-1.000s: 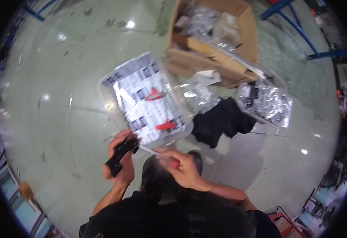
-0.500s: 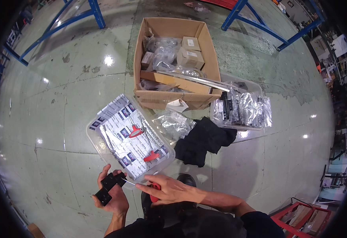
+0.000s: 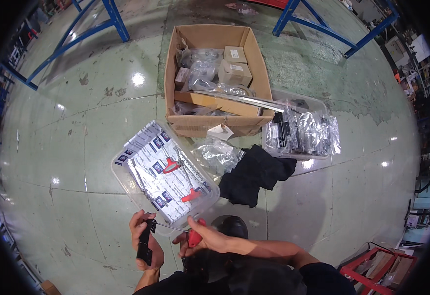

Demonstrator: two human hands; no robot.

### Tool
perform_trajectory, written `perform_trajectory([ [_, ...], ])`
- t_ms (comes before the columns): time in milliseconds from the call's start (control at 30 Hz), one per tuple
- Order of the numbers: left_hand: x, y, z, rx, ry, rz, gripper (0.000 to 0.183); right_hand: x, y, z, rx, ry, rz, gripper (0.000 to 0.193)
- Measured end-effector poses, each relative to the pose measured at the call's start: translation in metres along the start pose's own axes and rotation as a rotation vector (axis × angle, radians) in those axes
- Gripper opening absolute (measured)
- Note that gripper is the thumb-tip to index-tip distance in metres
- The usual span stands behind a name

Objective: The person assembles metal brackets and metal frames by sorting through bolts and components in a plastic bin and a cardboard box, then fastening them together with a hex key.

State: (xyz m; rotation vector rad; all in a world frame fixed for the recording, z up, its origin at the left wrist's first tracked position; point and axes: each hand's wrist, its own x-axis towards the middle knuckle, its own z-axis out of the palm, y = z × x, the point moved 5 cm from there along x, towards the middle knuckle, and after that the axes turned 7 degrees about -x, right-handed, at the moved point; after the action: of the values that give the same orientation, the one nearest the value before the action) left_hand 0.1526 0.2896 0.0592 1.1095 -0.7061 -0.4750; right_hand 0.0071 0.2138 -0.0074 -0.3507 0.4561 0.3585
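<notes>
My left hand (image 3: 156, 253) is closed around a black metal bracket (image 3: 145, 244), held upright with its narrow edge turned toward me. In my right hand (image 3: 214, 239) is a T-handle hex key (image 3: 194, 239) with a red grip. Its thin shaft points left and reaches the upper end of the bracket; whether the tip sits in a screw is too small to tell. Just beyond my hands stands a clear plastic tray (image 3: 121, 178) lined with printed paper. Inside it lie two more red-handled keys, one upper (image 3: 171, 166) and one lower (image 3: 191, 195), beside thin metal pieces.
A large open cardboard box (image 3: 218, 126) holds small cartons and plastic bags, with long metal strips across it. Right of it, a clear bin (image 3: 301, 157) contains bagged black parts. Black cloth (image 3: 254, 177) and a plastic bag (image 3: 217, 155) lie between. Blue metal frames (image 3: 116, 19) stand farther off.
My left hand has turned the bracket from a flat, face-up tilt to upright, edge-on. The right hand has shifted slightly right, its fingers now wrapped closer about the red handle.
</notes>
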Motion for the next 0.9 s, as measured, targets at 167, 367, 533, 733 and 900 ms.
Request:
perform_trajectory([
  [167, -0.003, 0.004, 0.006, 0.041, 0.001, 0.051, 0.085, -0.022, -0.036, -0.002, -0.852, 0.752, -0.824, 0.048],
  [367, -0.014, -0.005, -0.007, 0.117, 0.0, 0.181, 0.081, -0.003, -0.024, -0.009, -0.739, 0.608, -0.657, 0.023],
  [533, -0.014, -0.015, -0.03, 0.182, 0.06, 0.098, 0.08, -0.002, -0.016, 0.0, -0.046, 0.151, -0.341, 0.06],
  [733, -0.005, 0.002, -0.006, -0.035, 0.05, 0.035, 0.088, -0.024, -0.05, 0.025, -1.168, 0.441, -1.094, 0.076],
  [900, -0.01, 0.001, -0.016, 0.124, -0.03, 0.176, 0.08, 0.002, -0.011, 0.004, -0.173, 0.054, -0.223, 0.082],
])
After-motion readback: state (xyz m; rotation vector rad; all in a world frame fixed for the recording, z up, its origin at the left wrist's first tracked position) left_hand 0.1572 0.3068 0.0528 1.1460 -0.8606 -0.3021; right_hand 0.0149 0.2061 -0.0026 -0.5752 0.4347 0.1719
